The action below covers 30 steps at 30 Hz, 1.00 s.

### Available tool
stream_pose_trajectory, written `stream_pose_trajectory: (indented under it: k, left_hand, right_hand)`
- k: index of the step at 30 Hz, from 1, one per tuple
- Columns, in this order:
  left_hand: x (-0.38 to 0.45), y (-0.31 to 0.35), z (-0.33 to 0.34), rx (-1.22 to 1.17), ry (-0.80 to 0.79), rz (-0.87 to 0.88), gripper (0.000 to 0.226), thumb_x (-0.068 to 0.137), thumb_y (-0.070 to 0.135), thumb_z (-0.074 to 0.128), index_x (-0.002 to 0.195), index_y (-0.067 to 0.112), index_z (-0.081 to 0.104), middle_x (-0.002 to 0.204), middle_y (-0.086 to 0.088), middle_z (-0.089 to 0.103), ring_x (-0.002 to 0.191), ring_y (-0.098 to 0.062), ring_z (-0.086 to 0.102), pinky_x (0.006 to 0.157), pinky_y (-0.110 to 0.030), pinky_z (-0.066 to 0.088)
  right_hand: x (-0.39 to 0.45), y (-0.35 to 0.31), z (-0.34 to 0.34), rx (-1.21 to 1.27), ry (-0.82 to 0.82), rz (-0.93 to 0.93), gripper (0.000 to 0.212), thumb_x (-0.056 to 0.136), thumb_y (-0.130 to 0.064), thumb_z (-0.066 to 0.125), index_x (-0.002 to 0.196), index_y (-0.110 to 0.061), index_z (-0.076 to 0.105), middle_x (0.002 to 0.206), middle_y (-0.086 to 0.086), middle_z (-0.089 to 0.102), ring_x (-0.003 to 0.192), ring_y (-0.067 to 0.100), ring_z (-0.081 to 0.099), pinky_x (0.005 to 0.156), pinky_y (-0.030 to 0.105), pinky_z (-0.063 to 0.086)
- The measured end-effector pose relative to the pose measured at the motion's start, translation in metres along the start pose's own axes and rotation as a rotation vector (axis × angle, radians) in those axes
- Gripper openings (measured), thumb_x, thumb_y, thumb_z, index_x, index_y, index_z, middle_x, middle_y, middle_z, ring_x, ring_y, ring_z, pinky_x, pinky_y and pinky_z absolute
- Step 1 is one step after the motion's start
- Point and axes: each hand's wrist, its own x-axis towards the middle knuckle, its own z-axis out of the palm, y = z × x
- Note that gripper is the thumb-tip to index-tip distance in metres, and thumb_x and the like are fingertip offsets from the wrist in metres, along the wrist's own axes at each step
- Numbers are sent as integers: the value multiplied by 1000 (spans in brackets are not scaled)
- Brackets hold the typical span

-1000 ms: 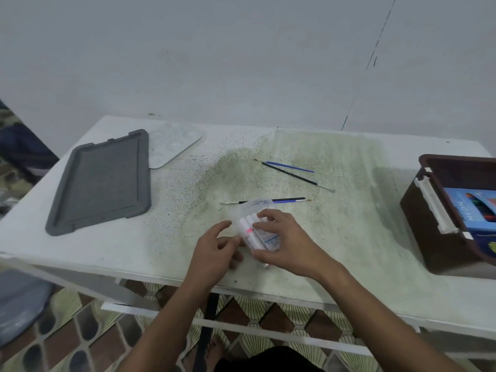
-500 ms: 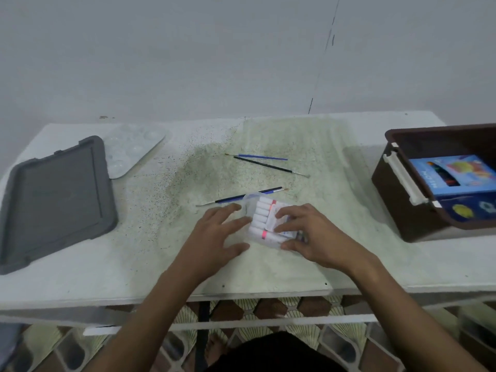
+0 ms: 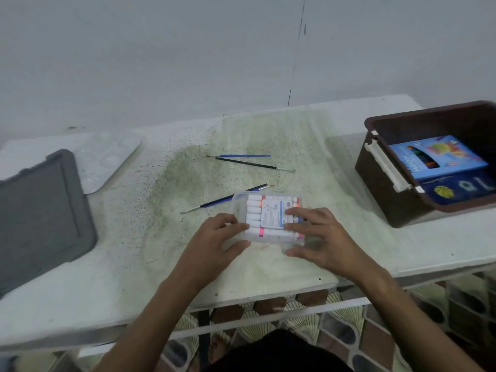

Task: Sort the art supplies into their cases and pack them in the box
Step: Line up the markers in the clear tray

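Near the front edge of the bench [image 3: 362, 146], your left hand [image 3: 214, 237] and right hand [image 3: 319, 237] bracket the clear marker case [image 3: 268, 218], which lies flat and full of white-capped markers. Your left fingers [image 3: 228, 224] curl against its left end with the thumb at the near corner. Your right fingertips press on the label and lid while the thumb sits at the near edge, so both hands hold the case. You look to be closing or seating the lid; whether it has latched I cannot tell. Press evenly along the lid's edges rather than its middle, and keep the case flat so no marker rolls under the rim. Once it is shut, carry it level to the brown box [image 3: 375, 167] at your right, where a blue crayon pack [image 3: 434, 157] already lies. Four brushes [image 3: 252, 165] are loose just behind the case; one pair almost touches its far corner, so lift clear of them.
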Motion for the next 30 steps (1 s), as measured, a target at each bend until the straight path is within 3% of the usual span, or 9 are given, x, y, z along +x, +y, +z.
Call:
stream_pose_trajectory:
  k: [3, 9, 15, 17, 20, 26, 30]
  left_hand:
    - [2, 1, 2, -58, 38, -14, 30, 82, 35, 71, 111, 25, 70, 107, 12, 57, 97, -5, 53, 84, -18, 40]
    - [4, 13, 6, -167, 80, -106, 27, 78, 34, 76, 103, 29, 72, 100, 19, 57, 93, 5, 54, 78, -5, 36]
    - [7, 23, 11, -125, 116, -209, 34, 77, 35, 76, 110, 30, 70, 100, 19, 58, 85, 7, 52, 74, -5, 36]
    - [8, 25, 13, -102, 137, -222, 34, 77, 35, 76, 110, 29, 70, 100, 17, 59, 86, 5, 52, 77, -7, 37]
    - [7, 30, 17, -38, 173, -240, 34, 77, 34, 77, 109, 27, 71, 101, 13, 61, 90, -6, 54, 83, -23, 44]
    - [8, 36, 12, 5, 127, -272, 41, 74, 38, 78, 113, 26, 69, 110, 9, 62, 101, -11, 53, 87, -29, 43]
    - [5, 35, 12, 16, 115, -216, 52, 69, 43, 80, 117, 27, 67, 110, 11, 59, 97, -4, 51, 83, -18, 37]
  right_hand:
    - [-2, 4, 1, 52, 21, 24, 49, 76, -54, 66, 115, -26, 68, 137, -16, 51, 114, 14, 45, 97, 13, 33]
    - [1, 13, 5, 60, 111, -27, 37, 83, -41, 64, 112, -19, 70, 132, -8, 57, 109, 22, 50, 95, 24, 41]
    - [3, 23, 10, 35, 176, -109, 34, 84, -34, 65, 110, -13, 71, 128, -3, 61, 108, 23, 50, 95, 27, 43]
    - [4, 25, 10, 30, 189, -130, 33, 84, -32, 65, 110, -13, 71, 127, -3, 61, 107, 23, 50, 95, 25, 43]
    - [6, 27, 9, 41, 186, -152, 32, 84, -30, 66, 110, -12, 71, 126, -1, 62, 105, 23, 50, 94, 24, 44]
    - [6, 31, 4, 56, 94, -149, 43, 83, -41, 65, 118, -16, 67, 134, -5, 56, 112, 21, 46, 99, 20, 37]
    - [3, 30, 5, 29, 82, -193, 51, 78, -49, 68, 118, -17, 67, 138, -2, 52, 115, 24, 44, 100, 27, 39]
